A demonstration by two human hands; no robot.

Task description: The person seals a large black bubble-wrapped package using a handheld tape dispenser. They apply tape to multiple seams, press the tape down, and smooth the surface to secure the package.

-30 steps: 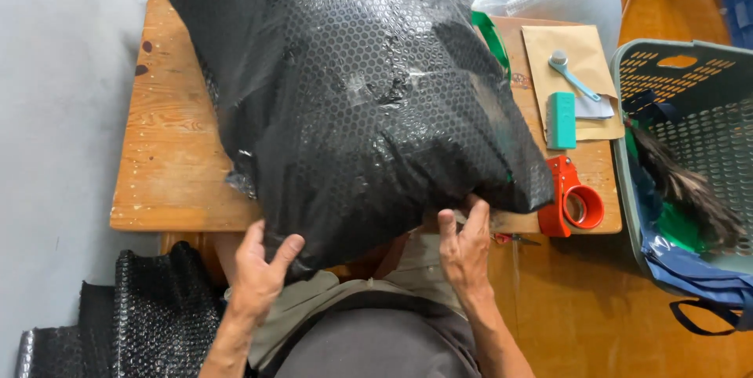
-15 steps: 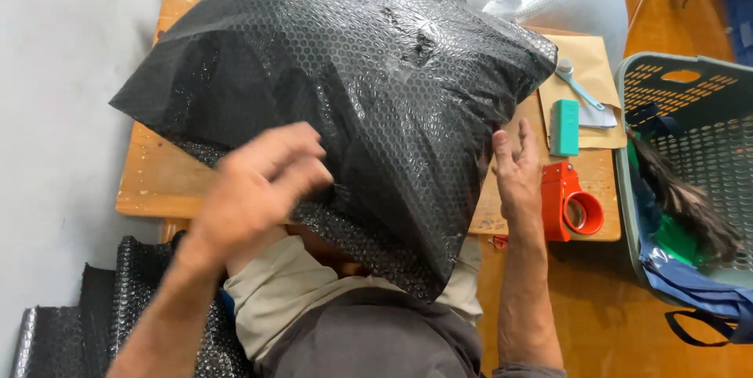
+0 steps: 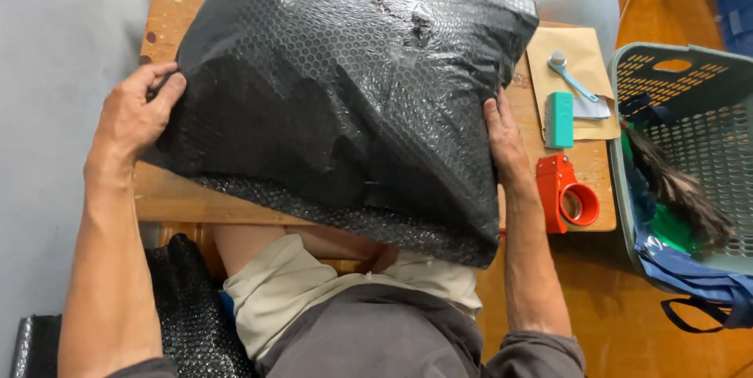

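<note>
Parcel: black plastic bubble wrap, glossy, dimpled, catching glare. Table under it: bare wood, matt, stained, grain showing. Right of parcel: brown paper envelope looking matt, teal block looking smooth, red tape dispenser showing glossy plastic. Further right, basket: perforated grey-green plastic, matt. Shorts: beige cloth, creasing.

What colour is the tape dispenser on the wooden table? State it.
Red-orange plastic tape dispenser, clearest in the head view, beside the right hand.
</note>
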